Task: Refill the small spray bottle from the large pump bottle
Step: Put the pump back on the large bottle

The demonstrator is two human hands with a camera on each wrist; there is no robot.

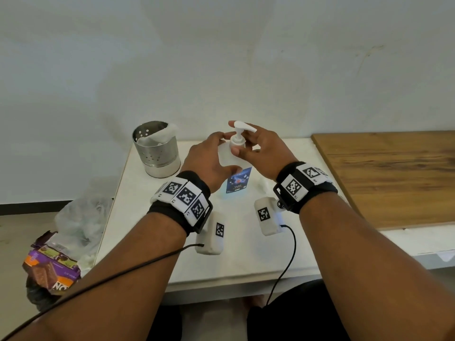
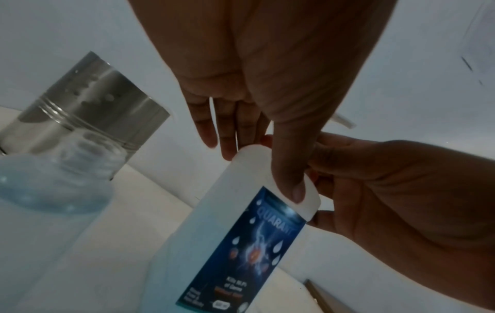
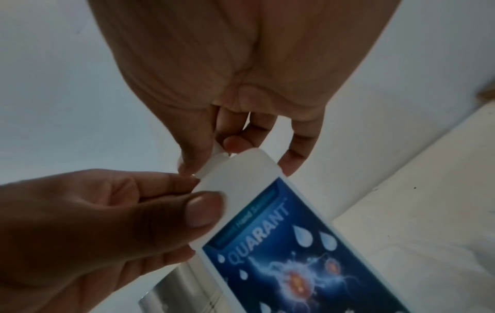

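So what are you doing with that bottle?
A person is working on the large pump bottle, which stands on the white table. The left hand grips its shoulder to steady it, while the right hand pinches the white pump collar, probably to unscrew it. A metal holder stands beside it. The pump is still on.

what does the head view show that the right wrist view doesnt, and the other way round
Only the head view shows the whole scene: the white pump head, the open top of the steel holder with a cloth in it, the wooden board, the snack packet and both wrist bands.

Only the right wrist view shows the label up close, reading QUARANT, and the right hand from its palm side, fingertips pinching at the bottle's neck.

Both show the pump bottle, the left hand holding its shoulder, and the white table.
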